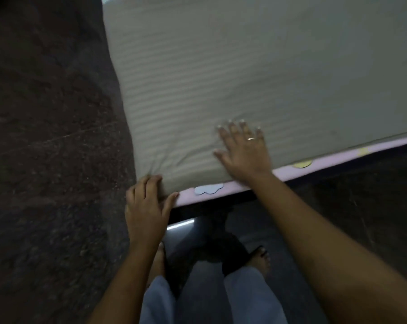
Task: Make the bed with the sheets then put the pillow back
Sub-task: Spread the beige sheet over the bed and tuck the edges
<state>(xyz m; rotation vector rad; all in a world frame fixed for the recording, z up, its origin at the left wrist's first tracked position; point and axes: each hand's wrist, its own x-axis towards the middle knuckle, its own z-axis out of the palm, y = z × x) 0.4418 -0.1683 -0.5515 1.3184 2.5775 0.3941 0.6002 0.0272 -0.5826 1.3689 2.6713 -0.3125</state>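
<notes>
- Head view: we're looking straight down at a corner of the mattress [333,152], whose side is pink.
- The sheet [244,66] is a pale beige one with faint stripes. It's spread over the top of the mattress and fills most of the shot. It looks mostly smooth, with some wrinkles bunched at the near corner.
- Our left hand [148,206] is right on that corner. Its grip is curled over the sheet's corner, fingers hooked on the fabric and thumb lying along the pink side.
- Our right hand [244,153] lies flat on the sheet just inside the near edge. Its grip is spread wide, palm down, holding nothing. There's a ring [251,138] on one finger.
- On the pink side we can see a light blue cloud [208,189] between the two hands, and a yellow patch [302,163] further to the right.
- The floor [45,136] is dark and speckled and runs along the left side of the mattress.
- Down below are our bare feet [259,260] and light trousers [249,298], close to the mattress edge.
- It's pretty dim and a bit blurry, so we can't tell finer details.
</notes>
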